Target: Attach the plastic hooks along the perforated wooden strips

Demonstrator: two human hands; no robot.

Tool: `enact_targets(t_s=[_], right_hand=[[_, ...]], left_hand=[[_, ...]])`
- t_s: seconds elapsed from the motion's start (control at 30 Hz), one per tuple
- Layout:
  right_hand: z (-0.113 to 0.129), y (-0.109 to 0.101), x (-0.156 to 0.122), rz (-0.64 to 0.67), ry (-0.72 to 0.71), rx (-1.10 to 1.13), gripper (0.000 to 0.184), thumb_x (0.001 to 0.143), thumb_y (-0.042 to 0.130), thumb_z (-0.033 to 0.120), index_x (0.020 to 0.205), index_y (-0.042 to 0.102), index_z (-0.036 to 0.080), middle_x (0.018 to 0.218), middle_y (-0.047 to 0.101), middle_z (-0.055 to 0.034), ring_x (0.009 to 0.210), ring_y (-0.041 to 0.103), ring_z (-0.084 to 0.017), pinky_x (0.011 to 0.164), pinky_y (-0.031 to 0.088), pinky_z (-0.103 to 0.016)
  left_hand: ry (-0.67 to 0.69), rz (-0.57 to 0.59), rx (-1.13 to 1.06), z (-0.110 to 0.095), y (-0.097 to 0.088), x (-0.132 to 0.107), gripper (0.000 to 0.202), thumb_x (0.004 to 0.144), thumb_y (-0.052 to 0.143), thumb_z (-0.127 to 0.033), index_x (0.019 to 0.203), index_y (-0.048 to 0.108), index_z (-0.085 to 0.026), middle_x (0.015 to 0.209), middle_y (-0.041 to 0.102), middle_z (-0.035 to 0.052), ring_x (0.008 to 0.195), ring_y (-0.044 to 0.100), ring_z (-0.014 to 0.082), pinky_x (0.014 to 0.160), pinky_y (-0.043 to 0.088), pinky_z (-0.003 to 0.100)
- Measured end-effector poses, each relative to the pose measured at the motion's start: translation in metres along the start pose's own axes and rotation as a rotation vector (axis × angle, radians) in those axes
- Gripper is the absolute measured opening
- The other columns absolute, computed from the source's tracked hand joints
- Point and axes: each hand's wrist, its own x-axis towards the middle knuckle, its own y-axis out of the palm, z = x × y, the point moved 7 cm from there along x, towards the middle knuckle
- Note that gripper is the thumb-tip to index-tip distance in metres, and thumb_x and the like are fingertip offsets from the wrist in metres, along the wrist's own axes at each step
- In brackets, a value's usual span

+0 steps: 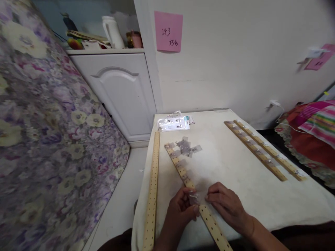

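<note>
My left hand [180, 211] pinches a small clear plastic hook [194, 198] over a wooden strip dotted with holes [213, 225]. Just to the right, my right hand [227, 205] has its fingers closed together; whether anything is in them is hidden. Toward its far end, the strip carries several clear square hooks [180, 163] in a row. Beside that end lies a pile of loose clear hooks [185, 147]. Another perforated wooden strip [153, 188] runs along the left side of the table, with no hooks seen on it.
On the right of the white table [209, 136] lie two wooden strips [255, 148] fitted with hooks. Blister packs of hooks [173, 123] rest at the back left. A white cabinet [117, 94] and floral curtain [65, 132] stand left; a bed [314, 136] is at right.
</note>
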Motion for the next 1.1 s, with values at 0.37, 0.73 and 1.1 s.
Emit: enact_targets(t_s=[0.37, 0.73, 1.1], right_hand=[[-0.025, 0.022, -0.024, -0.071, 0.684, 0.757, 0.027, 0.082, 0.059, 0.042, 0.096, 0.053, 0.021, 0.069, 0.057, 0.0019, 0.056, 0.057, -0.012, 0.054, 0.047, -0.025], [-0.033, 0.028, -0.039, -0.052, 0.716, 0.731, 0.023, 0.079, 0.061, 0.033, 0.097, 0.051, 0.023, 0.067, 0.045, 0.0068, 0.049, 0.041, -0.007, 0.045, 0.034, -0.02], [-0.047, 0.026, -0.045, 0.024, 0.728, 0.618, 0.017, 0.079, 0.057, 0.029, 0.095, 0.054, 0.023, 0.061, 0.04, 0.0072, 0.05, 0.036, -0.009, 0.047, 0.027, -0.021]], left_hand=[[0.102, -0.012, 0.202, -0.005, 0.007, -0.009, 0.043, 0.068, 0.071, -0.028, 0.106, 0.054, -0.018, 0.083, 0.062, 0.0012, 0.074, 0.056, 0.0128, 0.066, 0.043, 0.023], [0.212, -0.094, 0.729, -0.006, 0.009, -0.026, 0.042, 0.071, 0.068, -0.029, 0.11, 0.057, -0.02, 0.079, 0.058, -0.0009, 0.069, 0.051, 0.0133, 0.063, 0.042, 0.023], [0.283, -0.269, 0.893, -0.013, 0.007, -0.042, 0.033, 0.076, 0.064, -0.032, 0.106, 0.057, -0.021, 0.085, 0.058, 0.0014, 0.076, 0.056, 0.0167, 0.069, 0.047, 0.029]])
